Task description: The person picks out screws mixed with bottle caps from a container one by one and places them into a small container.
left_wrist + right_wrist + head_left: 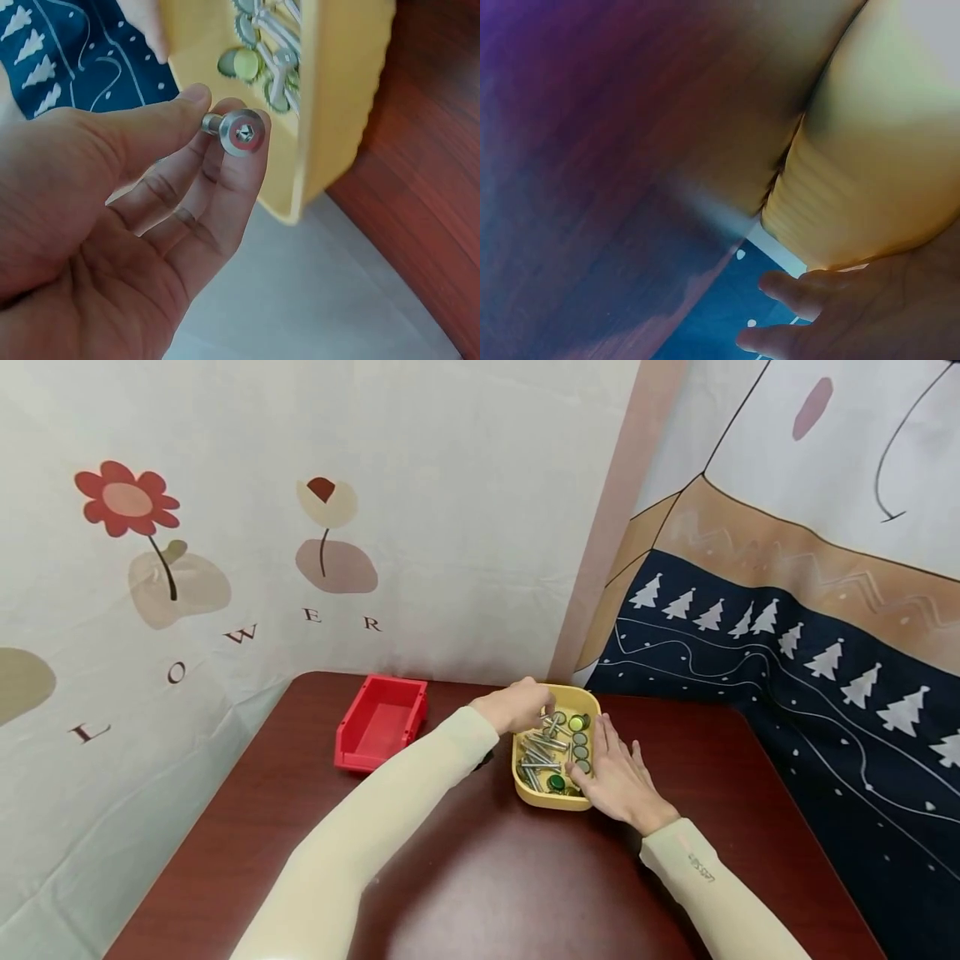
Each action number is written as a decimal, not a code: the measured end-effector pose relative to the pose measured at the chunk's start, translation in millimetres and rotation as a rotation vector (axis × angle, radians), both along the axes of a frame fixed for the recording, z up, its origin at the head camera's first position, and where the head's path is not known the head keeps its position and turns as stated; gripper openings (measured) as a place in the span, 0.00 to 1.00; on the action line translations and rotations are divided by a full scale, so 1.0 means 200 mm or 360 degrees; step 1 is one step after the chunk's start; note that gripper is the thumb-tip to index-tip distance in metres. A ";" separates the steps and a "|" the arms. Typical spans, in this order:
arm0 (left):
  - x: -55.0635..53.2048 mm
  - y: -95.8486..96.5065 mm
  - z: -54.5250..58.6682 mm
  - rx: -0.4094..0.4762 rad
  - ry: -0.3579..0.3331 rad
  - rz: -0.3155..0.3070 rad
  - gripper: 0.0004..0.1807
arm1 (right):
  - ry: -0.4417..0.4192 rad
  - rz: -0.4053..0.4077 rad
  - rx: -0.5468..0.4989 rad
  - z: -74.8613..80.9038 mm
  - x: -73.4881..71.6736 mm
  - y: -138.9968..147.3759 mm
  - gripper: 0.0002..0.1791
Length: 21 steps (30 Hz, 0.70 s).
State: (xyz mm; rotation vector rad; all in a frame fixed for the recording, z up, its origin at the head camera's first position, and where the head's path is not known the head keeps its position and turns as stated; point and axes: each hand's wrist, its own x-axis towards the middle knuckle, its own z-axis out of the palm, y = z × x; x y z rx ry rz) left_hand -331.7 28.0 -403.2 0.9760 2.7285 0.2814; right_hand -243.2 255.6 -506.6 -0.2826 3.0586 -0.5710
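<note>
Over the far left part of the yellow bin [551, 804], my left hand [517, 705] pinches a hex-socket bolt [244, 133] between thumb and fingertips. The bolt's round silver head faces the left wrist camera. Inside the bin lie several loose silver bolts [542, 752], mostly toward the left. Among them and along the right are several bottle caps [581, 752] with crimped edges, some lime or dark green. My right hand [622, 781] rests against the bin's right side with straight fingers, its thumb reaching over the rim.
Left of the yellow bin, a red open-front bin [378, 727] stands near the back of the dark reddish table [480, 877]. A printed cloth [465, 527] hangs behind the table, and a navy cloth with white trees [750, 668] hangs at the right.
</note>
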 end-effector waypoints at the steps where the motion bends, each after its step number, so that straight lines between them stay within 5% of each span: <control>1: 0.00 -0.03 0.01 0.0023 0.0001 0.0009 0.15 | 0.0008 -0.0002 0.0002 0.00 0.00 0.00 0.58; 21: -0.02 -0.70 0.01 0.0441 -0.0141 0.0426 0.16 | 0.0043 0.0000 -0.0017 0.01 0.02 0.00 0.60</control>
